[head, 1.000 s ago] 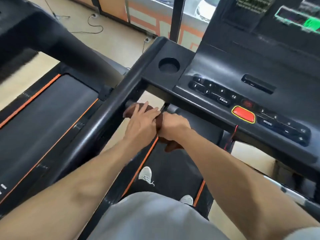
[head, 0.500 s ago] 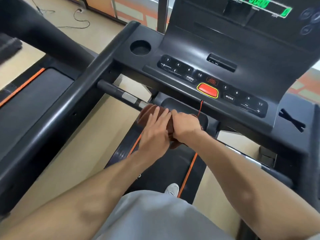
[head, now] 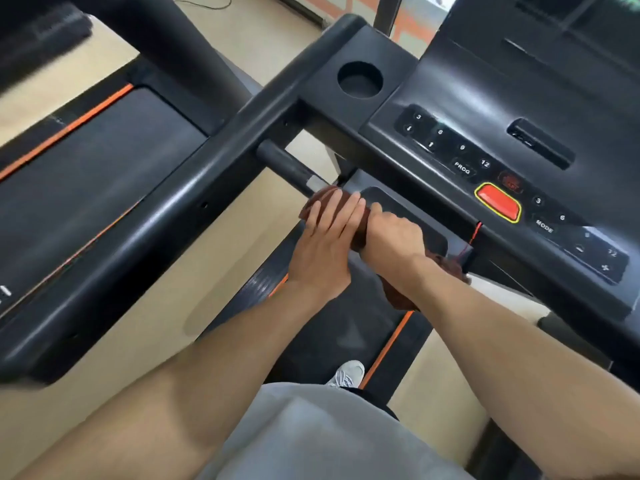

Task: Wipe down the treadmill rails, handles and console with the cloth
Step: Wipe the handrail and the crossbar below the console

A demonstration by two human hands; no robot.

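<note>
Brown cloth (head: 320, 202) wrapped round the handle (head: 294, 168) below the console's (head: 485, 140) front edge, pressed flat under the left hand (head: 323, 242) with straight fingers and clenched by the right hand (head: 391, 237) (probably so the fabric hugs the bar all round while rubbing).

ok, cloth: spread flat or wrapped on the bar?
Wrapped. The brown cloth curls round the handle bar under both hands, with a loose end hanging below the right wrist.
</note>
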